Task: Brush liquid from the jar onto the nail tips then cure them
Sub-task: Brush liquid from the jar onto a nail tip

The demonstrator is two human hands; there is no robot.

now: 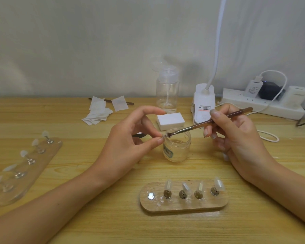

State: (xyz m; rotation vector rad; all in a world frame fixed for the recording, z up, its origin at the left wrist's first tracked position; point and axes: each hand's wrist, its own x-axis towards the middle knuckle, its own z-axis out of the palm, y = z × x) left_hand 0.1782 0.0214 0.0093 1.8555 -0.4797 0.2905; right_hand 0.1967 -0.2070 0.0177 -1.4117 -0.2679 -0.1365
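Writing on the green label (168, 150) of the clear glass jar (177, 149) is illegible. Over its rim, left hand (128, 138) pinches a clear nail tip (164, 135); right hand (236, 136) grips a brown-handled brush (209, 122).

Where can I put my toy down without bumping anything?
Bare wood lies at the far left, between the wipes and the left nail holder, and along the front edge below the near nail holder. The middle, around the jar and brush, is crowded.

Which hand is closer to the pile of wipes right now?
Left. The left hand is just right of the wipes, nearer the camera; the right hand is farther right, past the jar.
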